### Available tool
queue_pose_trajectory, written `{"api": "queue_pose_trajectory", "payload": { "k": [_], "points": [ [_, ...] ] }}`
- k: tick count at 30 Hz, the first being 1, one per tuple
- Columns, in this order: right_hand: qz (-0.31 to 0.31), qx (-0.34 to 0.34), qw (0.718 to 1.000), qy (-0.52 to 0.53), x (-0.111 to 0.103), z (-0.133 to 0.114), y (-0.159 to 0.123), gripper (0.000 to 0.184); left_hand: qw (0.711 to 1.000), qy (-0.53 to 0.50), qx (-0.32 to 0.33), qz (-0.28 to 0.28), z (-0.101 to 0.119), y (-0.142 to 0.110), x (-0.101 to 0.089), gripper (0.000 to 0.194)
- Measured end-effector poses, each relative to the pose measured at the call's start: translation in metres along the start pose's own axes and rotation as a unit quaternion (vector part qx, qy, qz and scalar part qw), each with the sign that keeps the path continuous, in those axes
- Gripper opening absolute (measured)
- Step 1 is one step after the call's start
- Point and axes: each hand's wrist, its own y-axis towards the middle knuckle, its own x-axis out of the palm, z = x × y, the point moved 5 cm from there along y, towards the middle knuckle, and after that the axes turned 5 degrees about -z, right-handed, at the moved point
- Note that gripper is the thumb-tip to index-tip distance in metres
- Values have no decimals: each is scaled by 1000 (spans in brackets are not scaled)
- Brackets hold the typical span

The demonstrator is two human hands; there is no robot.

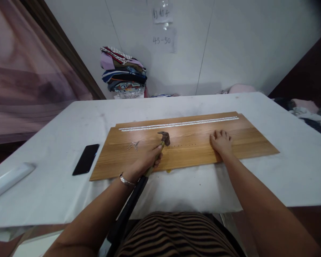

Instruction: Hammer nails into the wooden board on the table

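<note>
My left hand [151, 157] is closed round a claw hammer's yellowish shaft, just below its dark, rusty-looking head. The claw hammer [165, 138] has a long black grip that runs back beneath my left forearm. Its head hangs over a brown wood-grain board [198, 155], near a row of small dark dots in the wood. Whether these are nail heads or holes is too small to tell. My right hand [222, 142] rests on the board right of the dots, fingers apart and slightly bent. Several loose nails [135, 145] lie on the board left of the hammer.
Two white marked strips [176, 125] run along the board's far side. A black phone [86, 159] lies left of the board on the white-covered table [56, 142]. A white roll [10, 180] sits at the far left. Folded clothes [124, 73] are stacked by the wall.
</note>
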Motion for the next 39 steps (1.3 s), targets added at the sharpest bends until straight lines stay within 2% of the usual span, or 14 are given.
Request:
{"api": "queue_pose_trajectory", "payload": {
  "k": [17, 22, 32, 39],
  "points": [
    [9, -7, 1000, 5, 0, 0, 0, 56, 1000, -9, 24, -8, 4, 0, 2, 30],
    [6, -4, 1000, 6, 0, 0, 0, 56, 1000, 26, -8, 13, -1, 3, 3, 37],
    [6, -5, 1000, 12, -2, -1, -1, 55, 999, -14, 31, -9, 4, -1, 0, 32],
    [6, -7, 1000, 10, -2, -2, -1, 56, 1000, 17, 24, -7, 2, 2, 5, 34]
  ]
}}
